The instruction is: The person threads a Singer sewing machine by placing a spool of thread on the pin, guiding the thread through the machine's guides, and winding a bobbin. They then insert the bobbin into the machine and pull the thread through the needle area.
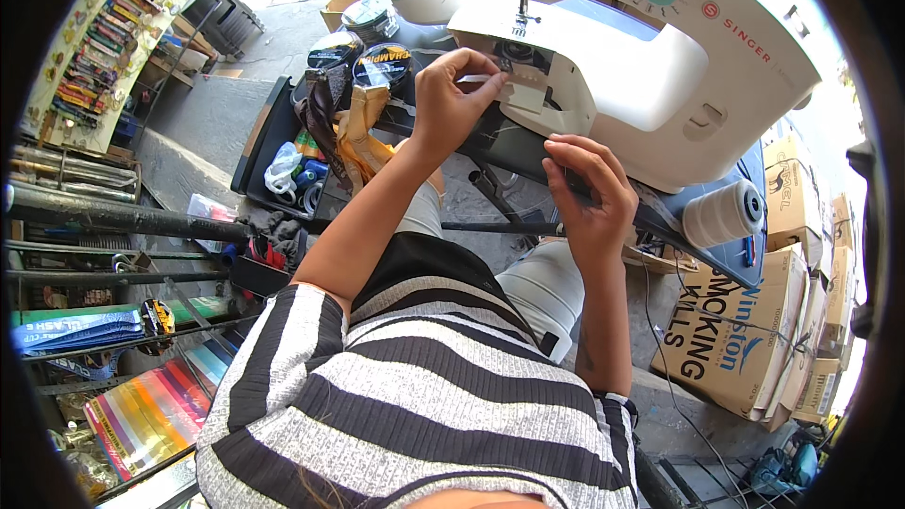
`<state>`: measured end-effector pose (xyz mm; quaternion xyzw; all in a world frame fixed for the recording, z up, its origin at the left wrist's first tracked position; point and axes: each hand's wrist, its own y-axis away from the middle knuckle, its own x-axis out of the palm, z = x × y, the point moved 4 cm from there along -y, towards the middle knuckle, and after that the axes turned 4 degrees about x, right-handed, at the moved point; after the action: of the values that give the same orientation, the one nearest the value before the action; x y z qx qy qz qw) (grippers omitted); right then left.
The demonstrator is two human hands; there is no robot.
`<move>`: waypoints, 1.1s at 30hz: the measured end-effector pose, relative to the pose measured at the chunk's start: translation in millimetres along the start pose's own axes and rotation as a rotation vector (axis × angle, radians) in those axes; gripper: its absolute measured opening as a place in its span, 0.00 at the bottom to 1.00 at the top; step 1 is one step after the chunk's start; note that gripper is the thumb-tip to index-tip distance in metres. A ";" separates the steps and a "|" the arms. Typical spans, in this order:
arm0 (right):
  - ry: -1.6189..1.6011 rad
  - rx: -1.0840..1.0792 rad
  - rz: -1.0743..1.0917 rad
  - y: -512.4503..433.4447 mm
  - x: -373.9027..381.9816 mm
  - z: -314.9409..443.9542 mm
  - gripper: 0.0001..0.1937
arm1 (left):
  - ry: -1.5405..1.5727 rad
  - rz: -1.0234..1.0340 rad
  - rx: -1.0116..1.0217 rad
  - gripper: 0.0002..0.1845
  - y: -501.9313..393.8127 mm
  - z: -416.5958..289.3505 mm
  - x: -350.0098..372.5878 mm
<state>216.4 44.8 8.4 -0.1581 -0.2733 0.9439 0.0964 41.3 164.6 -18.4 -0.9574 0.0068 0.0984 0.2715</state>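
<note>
A white Singer sewing machine (636,106) stands before me, its front bobbin compartment (523,60) uncovered below the needle and presser foot (522,18). My left hand (456,102) is at that opening, with thumb and forefinger pinched together at its left side. Something small and metallic shows by those fingertips, but whether they grip it is unclear. The hinged cover (527,95) hangs lowered beneath the opening. In front of the machine's base, my right hand (594,191) hovers with curled fingers apart from the thumb, and nothing is visible in it.
Round tins (382,67) and folded straps (364,124) sit left of the machine. A black drawer (276,155) holds thread spools and a plastic bag. A large thread cone (721,212) lies at the table's right edge, beside stacked cardboard boxes (742,332). Metal rails (127,212) run along my left.
</note>
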 end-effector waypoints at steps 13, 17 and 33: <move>-0.941 0.688 0.264 15.2 88.3 3.7 0.19 | 0.121 0.451 -0.024 0.12 45.9 -72.4 -80.9; -1.216 0.805 0.360 23.2 125.9 7.1 0.21 | -0.271 0.348 0.296 0.16 63.3 -92.8 -111.2; -1.245 1.022 0.703 29.7 262.1 18.7 0.20 | -0.343 0.031 0.123 0.20 94.9 -53.0 -241.2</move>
<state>-37.1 81.3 -57.3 0.3730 0.2443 0.8405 -0.3077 -191.7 46.4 22.9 -0.9080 -0.0187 0.2637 0.3251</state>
